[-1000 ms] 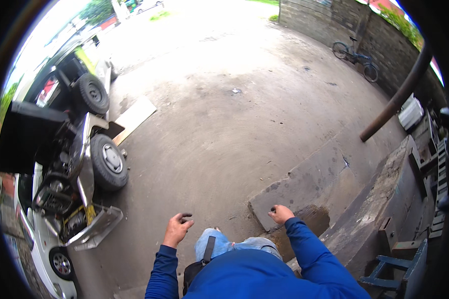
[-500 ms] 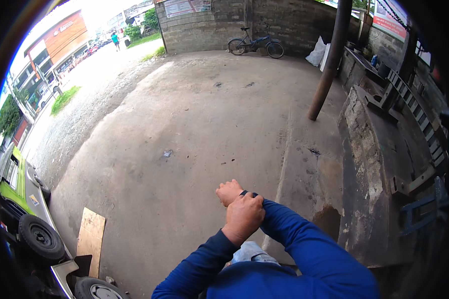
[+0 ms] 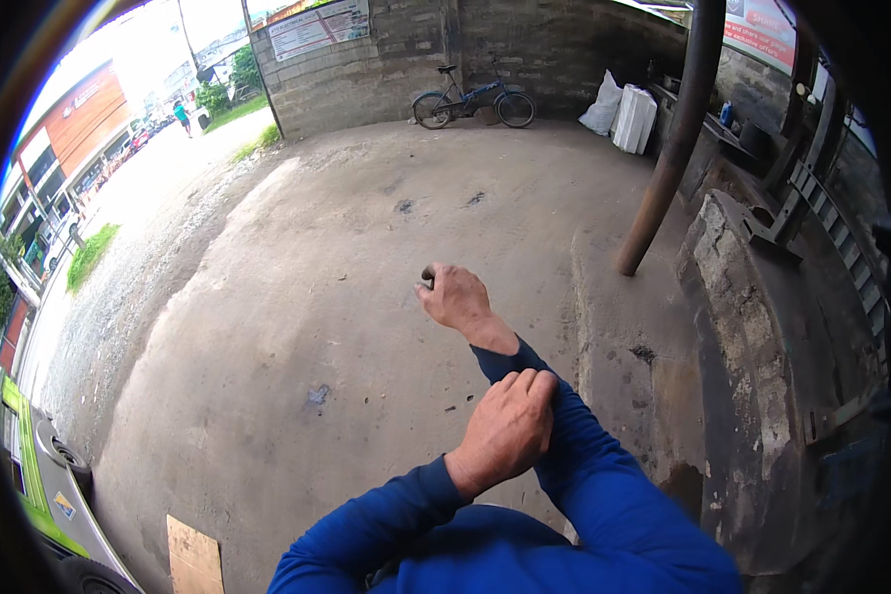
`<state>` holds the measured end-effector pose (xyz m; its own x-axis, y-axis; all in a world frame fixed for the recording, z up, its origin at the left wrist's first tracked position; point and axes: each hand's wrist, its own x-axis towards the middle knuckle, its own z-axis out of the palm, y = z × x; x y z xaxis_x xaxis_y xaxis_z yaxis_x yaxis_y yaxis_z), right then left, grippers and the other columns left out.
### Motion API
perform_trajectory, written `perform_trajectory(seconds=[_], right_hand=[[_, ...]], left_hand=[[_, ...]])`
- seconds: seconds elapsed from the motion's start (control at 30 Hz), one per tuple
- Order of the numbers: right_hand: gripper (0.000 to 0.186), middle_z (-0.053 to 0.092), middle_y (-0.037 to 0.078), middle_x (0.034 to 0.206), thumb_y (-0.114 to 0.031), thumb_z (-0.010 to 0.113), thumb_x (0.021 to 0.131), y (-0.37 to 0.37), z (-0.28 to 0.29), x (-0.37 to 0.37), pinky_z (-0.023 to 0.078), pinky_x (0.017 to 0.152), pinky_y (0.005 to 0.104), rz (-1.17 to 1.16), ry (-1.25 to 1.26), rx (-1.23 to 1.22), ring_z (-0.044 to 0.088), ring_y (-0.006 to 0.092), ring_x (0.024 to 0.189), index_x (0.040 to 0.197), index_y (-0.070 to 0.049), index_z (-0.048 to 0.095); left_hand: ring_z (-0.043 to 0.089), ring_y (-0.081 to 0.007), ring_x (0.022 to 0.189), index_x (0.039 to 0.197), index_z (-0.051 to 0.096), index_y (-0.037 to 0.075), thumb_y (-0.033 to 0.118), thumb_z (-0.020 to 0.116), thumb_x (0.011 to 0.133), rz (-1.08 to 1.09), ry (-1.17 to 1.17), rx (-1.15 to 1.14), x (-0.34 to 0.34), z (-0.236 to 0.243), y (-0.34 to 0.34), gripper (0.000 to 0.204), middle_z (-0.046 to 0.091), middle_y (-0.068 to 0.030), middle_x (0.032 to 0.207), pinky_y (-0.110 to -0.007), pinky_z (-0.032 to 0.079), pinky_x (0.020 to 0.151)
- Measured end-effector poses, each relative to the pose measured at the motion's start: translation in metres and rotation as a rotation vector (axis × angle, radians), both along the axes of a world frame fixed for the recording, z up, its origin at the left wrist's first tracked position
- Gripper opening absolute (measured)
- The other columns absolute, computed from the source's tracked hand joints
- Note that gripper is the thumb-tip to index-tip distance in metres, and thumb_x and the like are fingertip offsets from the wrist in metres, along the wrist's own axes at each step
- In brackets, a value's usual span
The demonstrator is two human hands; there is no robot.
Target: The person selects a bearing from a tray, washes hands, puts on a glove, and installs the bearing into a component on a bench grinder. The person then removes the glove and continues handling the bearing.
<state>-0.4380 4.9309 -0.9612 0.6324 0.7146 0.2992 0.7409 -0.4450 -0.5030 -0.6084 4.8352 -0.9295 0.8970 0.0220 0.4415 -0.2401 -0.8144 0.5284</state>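
At the far side, a bicycle [image 3: 470,97] stands by a grey wall [image 3: 396,71], with a white sack [image 3: 602,105] to its right. A brown post [image 3: 671,158] leans on the right and partly covers what is behind it; nearer is a rough concrete ledge [image 3: 747,342]. On the near left, a board [image 3: 194,556] lies beside a green and grey vehicle [image 3: 48,477]. The right sleeve [image 3: 594,445] is blue and wrinkled, and covers the outstretched right arm. The left hand [image 3: 503,428] grasps it below the wrist. The right hand [image 3: 457,299] has curled fingers (whether they hold something, I cannot tell).
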Motion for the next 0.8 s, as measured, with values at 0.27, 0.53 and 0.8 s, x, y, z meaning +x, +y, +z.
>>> perform_trajectory(seconds=[0.27, 0.53, 0.8], right_hand=[[0.025, 0.064, 0.005, 0.082, -0.028, 0.052, 0.105, 0.112, 0.035, 0.185, 0.049, 0.077, 0.0386, 0.363, 1.523, 1.417, 0.059, 0.0187, 0.077, 0.100, -0.008, 0.066], [0.031, 0.063, 0.005, 0.082, -0.035, 0.053, 0.104, 0.177, 0.045, 0.388, 0.047, 0.076, 0.0387, 0.117, 1.421, 1.707, 0.058, 0.0195, 0.076, 0.097, -0.008, 0.068], [0.044, 0.059, 0.008, 0.084, -0.045, 0.050, 0.104, 0.173, -0.025, 0.664, 0.044, 0.072, 0.0381, 0.008, 1.292, 2.197, 0.056, 0.0211, 0.074, 0.109, -0.004, 0.063]], left_hand=[[0.063, -0.0342, 0.103, 0.119, 0.064, 0.006, 0.001, 0.078, 0.074, -0.130, -0.468, -0.150, 0.180, -0.065, 0.237, 0.047, 0.063, -0.0149, 0.112, -0.042, 0.053, 0.087], [0.064, -0.0340, 0.103, 0.110, 0.061, 0.004, -0.005, 0.072, 0.079, -0.436, -0.379, -0.226, 0.393, -0.042, 0.345, 0.034, 0.064, -0.0160, 0.111, -0.044, 0.054, 0.088], [0.071, -0.0327, 0.098, 0.106, 0.062, -0.001, -0.002, 0.063, 0.092, -0.835, 0.370, -0.420, 0.645, -0.072, 0.413, 0.014, 0.071, -0.0173, 0.103, -0.040, 0.056, 0.086]])
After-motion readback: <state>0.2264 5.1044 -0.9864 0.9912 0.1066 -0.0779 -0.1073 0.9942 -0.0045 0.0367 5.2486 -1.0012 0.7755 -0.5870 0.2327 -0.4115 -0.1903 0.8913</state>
